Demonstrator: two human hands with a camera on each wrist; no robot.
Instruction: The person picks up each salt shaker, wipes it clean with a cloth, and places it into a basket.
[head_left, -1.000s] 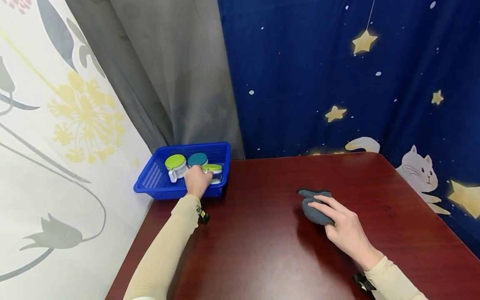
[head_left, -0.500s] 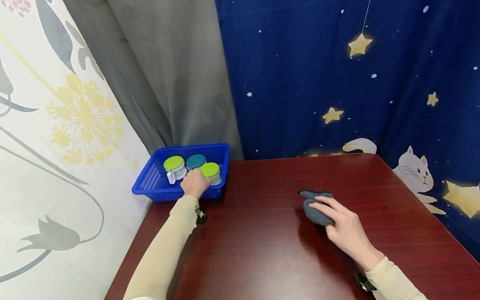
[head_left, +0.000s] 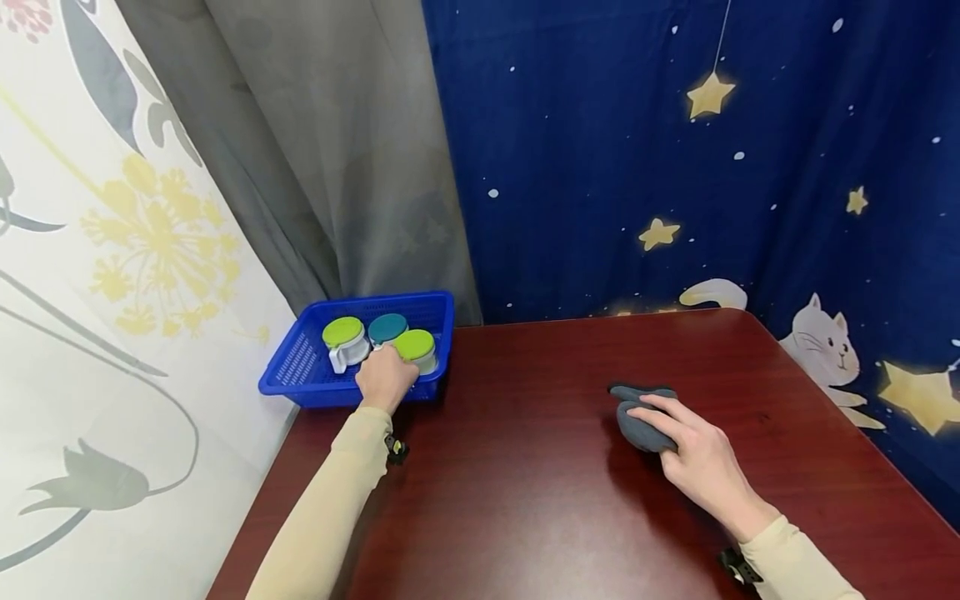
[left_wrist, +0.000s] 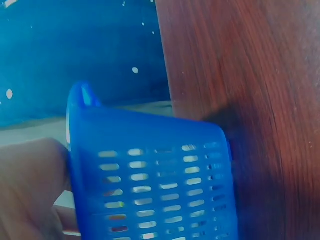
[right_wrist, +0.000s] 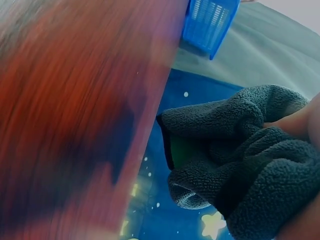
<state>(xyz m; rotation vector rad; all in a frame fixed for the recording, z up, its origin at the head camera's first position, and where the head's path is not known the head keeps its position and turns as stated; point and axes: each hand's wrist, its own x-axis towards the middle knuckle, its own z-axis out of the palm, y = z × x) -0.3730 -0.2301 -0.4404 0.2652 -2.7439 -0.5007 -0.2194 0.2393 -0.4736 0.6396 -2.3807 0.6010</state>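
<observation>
In the head view my left hand (head_left: 386, 379) reaches into a blue plastic basket (head_left: 315, 390). It grips a white jar with a green lid (head_left: 415, 343) near the basket's right wall; the fingertips are hidden. Beside it in the basket stand a jar with a teal lid (head_left: 387, 327) and another green-lidded jar (head_left: 343, 332) with a white handle. My right hand (head_left: 705, 462) holds a bunched dark grey cloth (head_left: 645, 421) above the table on the right. In the right wrist view the fleecy cloth (right_wrist: 240, 155) hangs folded, with a black edge.
A dark red-brown table (head_left: 517, 467) carries the basket at its far left corner. Behind it hang a grey curtain (head_left: 360, 167) and a blue star-patterned curtain (head_left: 570, 167). A patterned white wall covering (head_left: 135, 417) borders the left side.
The green-lidded jar at my left hand was tilted and now stands upright in the basket. My left hand has drawn slightly toward me. The right hand still holds the cloth, almost unmoved.
</observation>
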